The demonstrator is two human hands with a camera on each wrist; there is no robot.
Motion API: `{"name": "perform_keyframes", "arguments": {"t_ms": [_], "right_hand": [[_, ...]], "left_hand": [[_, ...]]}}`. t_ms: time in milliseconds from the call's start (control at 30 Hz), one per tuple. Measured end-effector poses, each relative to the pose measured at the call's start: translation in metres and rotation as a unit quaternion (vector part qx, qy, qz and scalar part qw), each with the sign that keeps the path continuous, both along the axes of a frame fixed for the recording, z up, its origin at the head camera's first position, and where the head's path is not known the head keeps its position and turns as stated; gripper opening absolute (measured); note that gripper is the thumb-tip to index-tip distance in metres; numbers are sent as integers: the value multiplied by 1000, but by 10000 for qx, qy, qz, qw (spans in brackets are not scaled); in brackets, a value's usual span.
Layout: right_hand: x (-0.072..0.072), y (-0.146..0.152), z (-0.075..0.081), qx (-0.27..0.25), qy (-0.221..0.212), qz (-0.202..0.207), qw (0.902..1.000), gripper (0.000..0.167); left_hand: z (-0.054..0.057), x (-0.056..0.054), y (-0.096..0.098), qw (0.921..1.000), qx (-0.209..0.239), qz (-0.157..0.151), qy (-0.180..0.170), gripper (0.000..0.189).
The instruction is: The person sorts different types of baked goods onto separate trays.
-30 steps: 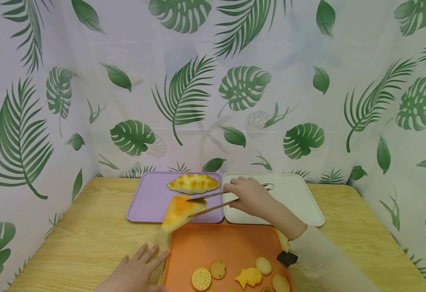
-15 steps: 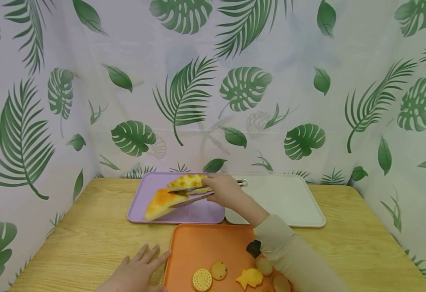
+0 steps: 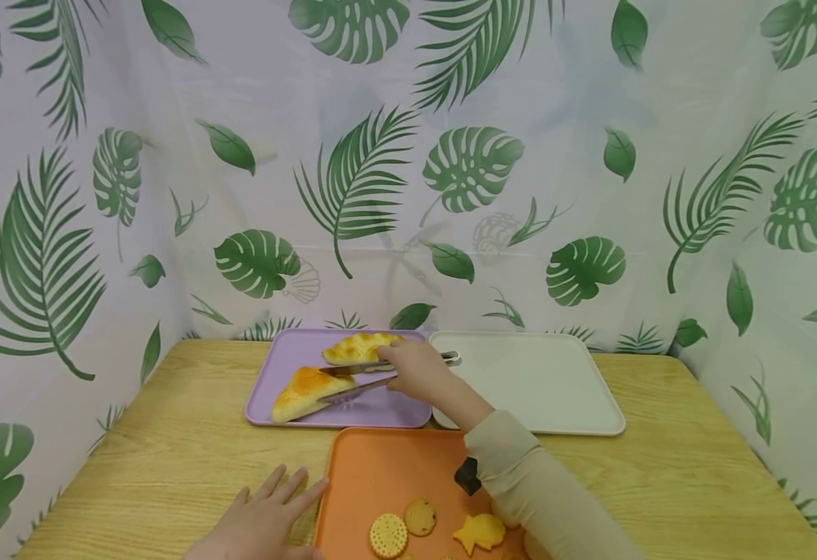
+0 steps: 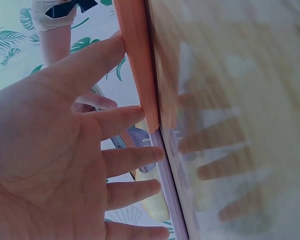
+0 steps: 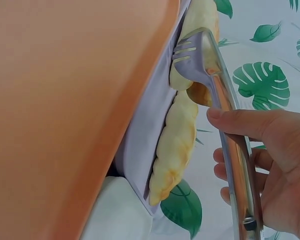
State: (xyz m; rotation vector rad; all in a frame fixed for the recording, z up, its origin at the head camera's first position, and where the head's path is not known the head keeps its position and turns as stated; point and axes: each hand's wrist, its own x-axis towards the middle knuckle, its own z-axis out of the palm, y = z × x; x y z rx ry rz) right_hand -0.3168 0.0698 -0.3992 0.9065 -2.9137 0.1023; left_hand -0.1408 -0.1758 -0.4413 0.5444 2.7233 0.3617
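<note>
My right hand (image 3: 419, 375) grips metal serving tongs (image 5: 230, 145). The tongs' tips lie over the near right part of a smooth, golden-topped wedge of bread (image 3: 296, 395); whether they still squeeze it I cannot tell. That bread sits on the purple tray (image 3: 275, 365), towards its left front. Behind it on the same tray lies a long, ridged bread (image 3: 352, 348), partly covered by my right hand and the tongs. With fingers spread, my left hand (image 3: 257, 517) rests beside the orange tray (image 3: 380, 459), its fingertips touching the tray's left edge.
A white tray (image 3: 534, 381) stands right of the purple one. On the orange tray lie a dotted round cookie (image 3: 388, 535), a chip cookie (image 3: 420, 517), a fish-shaped cookie (image 3: 479, 532) and other pieces, some under my right sleeve (image 3: 541, 474). A leaf-print cloth (image 3: 394, 288) backs the table.
My right hand has moved left with the tongs, carrying the wedge of bread from above the purple tray's front edge down onto the tray. The left hand has stayed in place.
</note>
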Motion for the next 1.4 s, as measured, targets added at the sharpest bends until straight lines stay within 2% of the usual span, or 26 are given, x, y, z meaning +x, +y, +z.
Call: {"name": "perform_keyframes", "arguments": {"t_ms": [233, 367, 533, 667, 900, 1200, 1400], "right_hand": [[5, 5, 6, 3, -211, -129, 9997, 45], [13, 14, 15, -125, -178, -153, 9996, 48], [24, 33, 27, -254, -18, -86, 9996, 52], [35, 52, 37, -563, 147, 14, 9983, 52], [57, 93, 49, -1000, 438, 6, 9940, 46], [92, 149, 48, -1074, 474, -318, 9926, 51], [116, 184, 40, -1077, 112, -531, 9927, 54]], "left_hand": [[-1, 1, -1, 9999, 47, -84, 82, 88], [-2, 1, 0, 9997, 8, -142, 172, 89], [-3, 2, 0, 9988, 8, -290, 391, 87], [-2, 2, -1, 9971, -83, -500, 569, 88], [-1, -1, -2, 9960, -290, -667, 513, 102], [-2, -1, 0, 9963, -322, -650, 459, 104], [-1, 0, 0, 9967, -305, -620, 426, 104]]}}
